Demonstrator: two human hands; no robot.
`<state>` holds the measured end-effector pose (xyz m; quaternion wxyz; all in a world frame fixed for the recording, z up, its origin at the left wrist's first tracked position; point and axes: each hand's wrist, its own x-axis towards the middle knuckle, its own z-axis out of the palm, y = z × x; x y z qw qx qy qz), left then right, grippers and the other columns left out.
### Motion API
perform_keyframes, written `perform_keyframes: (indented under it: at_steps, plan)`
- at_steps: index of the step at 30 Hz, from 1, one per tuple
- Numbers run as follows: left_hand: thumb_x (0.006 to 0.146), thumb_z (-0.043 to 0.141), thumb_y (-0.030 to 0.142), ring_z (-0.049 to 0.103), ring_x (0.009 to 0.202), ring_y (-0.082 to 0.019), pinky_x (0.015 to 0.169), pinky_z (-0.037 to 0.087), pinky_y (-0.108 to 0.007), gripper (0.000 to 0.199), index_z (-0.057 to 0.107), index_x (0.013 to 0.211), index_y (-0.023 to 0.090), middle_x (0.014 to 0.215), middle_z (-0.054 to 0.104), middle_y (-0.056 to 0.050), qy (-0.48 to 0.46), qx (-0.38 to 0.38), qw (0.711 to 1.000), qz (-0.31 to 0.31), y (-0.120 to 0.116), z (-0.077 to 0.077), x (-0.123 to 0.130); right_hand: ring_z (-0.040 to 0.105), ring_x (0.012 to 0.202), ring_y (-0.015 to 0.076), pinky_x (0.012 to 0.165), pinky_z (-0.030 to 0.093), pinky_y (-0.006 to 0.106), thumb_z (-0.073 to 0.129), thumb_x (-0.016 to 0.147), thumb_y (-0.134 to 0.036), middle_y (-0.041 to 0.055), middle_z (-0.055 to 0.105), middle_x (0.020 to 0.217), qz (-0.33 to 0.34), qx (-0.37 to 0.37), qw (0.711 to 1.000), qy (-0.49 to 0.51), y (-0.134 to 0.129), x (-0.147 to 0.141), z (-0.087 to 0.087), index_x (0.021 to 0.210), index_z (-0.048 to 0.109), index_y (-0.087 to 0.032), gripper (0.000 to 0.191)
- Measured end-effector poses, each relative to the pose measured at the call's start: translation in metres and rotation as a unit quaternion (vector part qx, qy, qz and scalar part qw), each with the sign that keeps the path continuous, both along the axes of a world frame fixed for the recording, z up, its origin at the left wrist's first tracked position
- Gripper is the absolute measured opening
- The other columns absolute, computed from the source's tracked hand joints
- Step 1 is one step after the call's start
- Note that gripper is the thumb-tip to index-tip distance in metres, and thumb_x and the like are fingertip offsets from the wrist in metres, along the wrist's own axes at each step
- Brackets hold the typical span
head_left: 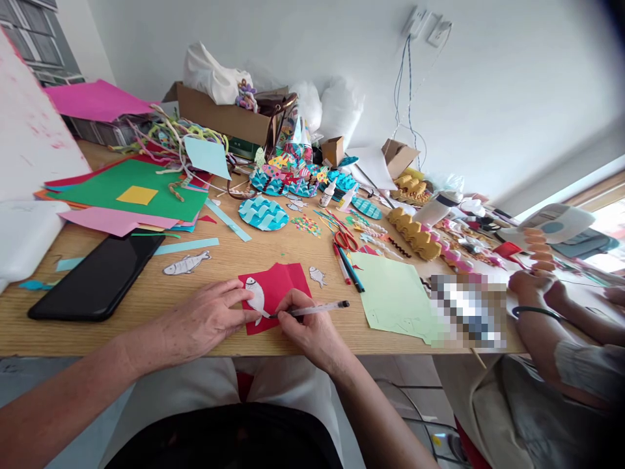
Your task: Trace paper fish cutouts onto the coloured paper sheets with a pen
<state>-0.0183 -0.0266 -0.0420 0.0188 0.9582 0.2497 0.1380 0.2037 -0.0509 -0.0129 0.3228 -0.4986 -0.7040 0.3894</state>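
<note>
PASSAGE: between red paper [286, 279] and pale-green sheet [396, 296] | OBSTACLES: pen [328, 307], markers [349, 268]

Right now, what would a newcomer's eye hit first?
Probably the red paper at the near table edge, where the left hand steadies a white fish cutout and the right hand holds a pen. Farther left, a large green sheet; mid-table, a blue woven-look disc before bright paper fish.

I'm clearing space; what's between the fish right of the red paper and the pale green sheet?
The head view shows a red pen and a teal pen between that fish and sheet.
</note>
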Motion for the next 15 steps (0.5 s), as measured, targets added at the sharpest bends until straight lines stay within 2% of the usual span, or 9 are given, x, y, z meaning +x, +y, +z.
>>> perform_keyframes:
  at_steps: [5,9,15]
  plan:
    - [0.091,0.038,0.015,0.046,0.111,-0.027,0.094,0.040,-0.044,0.039,0.052,0.123,0.031,0.118,0.054,-0.007,-0.001,-0.013,1.000,0.007,0.0004,0.0003,0.0002,0.043,0.055,0.0089,0.051,0.032,0.020,0.047,0.073,-0.013,-0.0045,0.050,0.061,0.007,0.031,0.999,-0.016,0.0021,-0.0073,-0.0017,0.068,0.051,-0.019,0.009]
    - [0.091,0.040,0.014,0.047,0.109,-0.025,0.095,0.040,-0.041,0.038,0.052,0.123,0.031,0.116,0.055,-0.006,-0.016,-0.008,1.000,0.001,-0.0005,0.0021,0.0006,0.044,0.055,0.0089,0.052,0.032,0.020,0.047,0.074,-0.013,-0.0046,0.051,0.061,0.012,0.031,0.999,-0.026,0.0019,-0.0090,-0.0015,0.069,0.051,-0.019,0.009]
    - [0.090,0.036,0.011,0.046,0.108,-0.026,0.096,0.038,-0.045,0.040,0.050,0.123,0.028,0.116,0.054,-0.008,0.000,-0.004,1.000,-0.002,-0.0012,0.0035,0.0018,0.043,0.054,0.0092,0.051,0.031,0.020,0.047,0.074,-0.012,-0.0048,0.049,0.060,0.007,0.037,0.999,-0.036,0.0022,-0.0091,-0.0032,0.069,0.051,-0.019,0.010]
